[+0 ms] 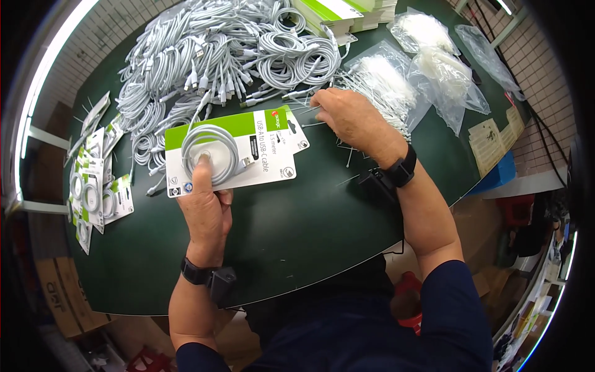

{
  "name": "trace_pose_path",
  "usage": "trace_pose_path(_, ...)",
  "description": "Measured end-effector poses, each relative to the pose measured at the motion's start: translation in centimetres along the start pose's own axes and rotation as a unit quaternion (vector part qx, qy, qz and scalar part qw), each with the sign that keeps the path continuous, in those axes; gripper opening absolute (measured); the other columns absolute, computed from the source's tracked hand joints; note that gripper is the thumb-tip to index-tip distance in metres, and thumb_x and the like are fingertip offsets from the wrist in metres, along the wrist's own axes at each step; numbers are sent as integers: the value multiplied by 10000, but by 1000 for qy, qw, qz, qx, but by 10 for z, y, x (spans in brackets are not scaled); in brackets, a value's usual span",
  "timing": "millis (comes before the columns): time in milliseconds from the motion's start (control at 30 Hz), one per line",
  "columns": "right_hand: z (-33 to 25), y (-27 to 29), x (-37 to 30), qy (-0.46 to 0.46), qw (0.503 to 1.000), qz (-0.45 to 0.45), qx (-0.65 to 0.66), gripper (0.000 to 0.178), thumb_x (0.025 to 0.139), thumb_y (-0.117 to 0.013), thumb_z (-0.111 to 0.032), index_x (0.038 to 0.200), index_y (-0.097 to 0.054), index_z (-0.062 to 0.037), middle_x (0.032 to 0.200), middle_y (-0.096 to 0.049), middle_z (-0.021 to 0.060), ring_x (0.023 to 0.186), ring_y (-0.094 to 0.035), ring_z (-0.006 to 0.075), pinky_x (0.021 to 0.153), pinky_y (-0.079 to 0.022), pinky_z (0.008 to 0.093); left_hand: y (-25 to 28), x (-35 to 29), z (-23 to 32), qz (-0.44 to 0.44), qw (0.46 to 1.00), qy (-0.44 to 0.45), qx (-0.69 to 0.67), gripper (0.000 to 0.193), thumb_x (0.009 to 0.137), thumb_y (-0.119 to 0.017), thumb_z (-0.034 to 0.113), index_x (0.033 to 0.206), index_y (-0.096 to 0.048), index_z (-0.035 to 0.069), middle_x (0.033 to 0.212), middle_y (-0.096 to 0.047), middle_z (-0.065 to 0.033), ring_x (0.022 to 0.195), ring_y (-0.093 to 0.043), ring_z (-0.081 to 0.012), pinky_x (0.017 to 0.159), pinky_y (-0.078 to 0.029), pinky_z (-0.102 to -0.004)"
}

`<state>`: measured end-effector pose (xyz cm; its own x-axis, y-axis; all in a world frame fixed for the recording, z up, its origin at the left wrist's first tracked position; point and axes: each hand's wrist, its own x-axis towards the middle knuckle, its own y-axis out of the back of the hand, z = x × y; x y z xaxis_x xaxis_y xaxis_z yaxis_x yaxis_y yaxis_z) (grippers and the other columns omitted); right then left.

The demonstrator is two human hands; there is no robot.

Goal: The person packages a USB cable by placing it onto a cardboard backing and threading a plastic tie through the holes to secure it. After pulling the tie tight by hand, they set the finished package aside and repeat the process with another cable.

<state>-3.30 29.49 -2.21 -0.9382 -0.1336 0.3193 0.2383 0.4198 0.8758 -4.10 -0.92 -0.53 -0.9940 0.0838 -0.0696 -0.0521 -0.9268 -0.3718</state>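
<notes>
My left hand [207, 208] is closed on a white and green cardboard package card [273, 152], its thumb pressing a coiled white USB cable [232, 139] flat against the front. One plug lies toward the right of the coil, while the other cable end sticks up past the card's top edge. Just beyond the card's right end, my right hand [353, 121] has its fingers pinched together, with thin white cable ties [304, 104] at the fingertips. More cable ties [378, 93] spread in a loose heap beside that hand. What lies inside the pinch is partly hidden.
Coiled white cables [192, 49] form a big heap at the back left. Carded cables [93, 186] lie at the left edge. Green and white cards [338, 15] are stacked at the back. Clear plastic bags [443, 74] sit at the back right of the green table [297, 229].
</notes>
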Motion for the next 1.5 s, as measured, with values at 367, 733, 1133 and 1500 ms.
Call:
trace_pose_path(367,-28,45,4,-177,857,18,483,126,978,-737,-100,1072,-689,-31,869,-733,62,700,-643,88,601,-492,229,22,-41,-29,-138,880,-327,315,198,988,-658,80,1172,-672,10,873,-675,-90,538,-574,-147,443,-450,-300)
trace_pose_path(733,-56,57,-1,-171,774,-77,604,144,965,-739,-50,1097,-726,7,887,-748,63,699,-624,69,603,-487,194,-20,-56,15,-388,710,-486,331,307,769,-754,59,1049,-731,-64,672,-620,-73,525,-578,-204,463,-439,-321)
trace_pose_path(1133,-78,73,-14,-76,858,-108,496,155,913,-746,46,1060,-790,33,918,-746,97,771,-670,100,678,-529,228,-23,-60,16,-403,638,-563,338,368,767,-763,121,1096,-732,-42,632,-449,43,519,-447,-85,431,-323,-258)
trace_pose_path(1500,-89,73,-22,198,822,-82,528,200,796,-867,28,969,-770,56,880,-763,178,720,-717,178,585,-522,251,-25,-64,13,-403,607,-609,313,346,755,-769,123,1070,-732,-15,632,-397,70,528,-415,-62,439,-278,-235)
